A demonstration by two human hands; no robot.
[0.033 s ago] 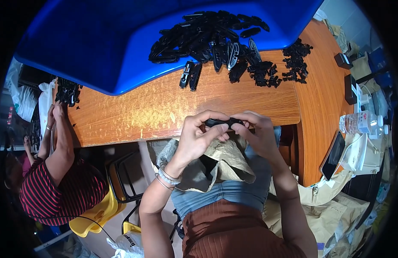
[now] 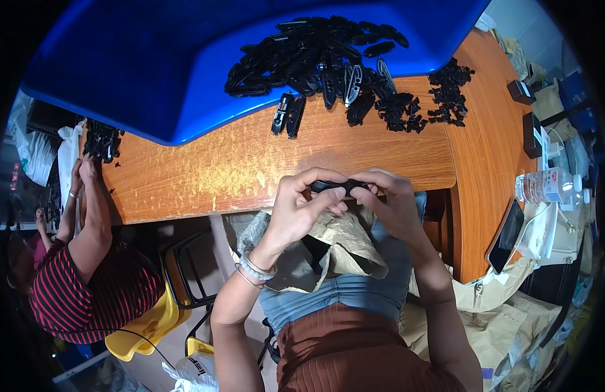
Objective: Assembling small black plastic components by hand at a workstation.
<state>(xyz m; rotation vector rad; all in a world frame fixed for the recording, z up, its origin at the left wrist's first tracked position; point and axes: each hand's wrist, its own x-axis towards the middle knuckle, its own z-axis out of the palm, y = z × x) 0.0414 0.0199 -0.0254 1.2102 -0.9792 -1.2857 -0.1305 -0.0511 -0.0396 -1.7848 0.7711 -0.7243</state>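
Observation:
A long black plastic piece with rounded ends (image 2: 328, 187) is held level between my two hands, at the table's front edge above my lap. Its left part lies in the pinch of my left hand (image 2: 304, 208), thumb in front and fingers behind. At its other end, the thumb and fingers of my right hand (image 2: 394, 201) close on it. My fingertips cover part of the piece, so its details cannot be made out. Many similar black pieces (image 2: 296, 59) lie heaped in the blue bin (image 2: 165, 78), some spilling onto the wooden table (image 2: 230, 166).
Small black parts (image 2: 451, 91) lie in piles at the back right. A phone (image 2: 505, 235) and a clear bottle (image 2: 538, 187) rest at the right edge. Brown paper (image 2: 345, 245) covers my lap. At the left, a person in a striped top (image 2: 93, 294) handles black parts.

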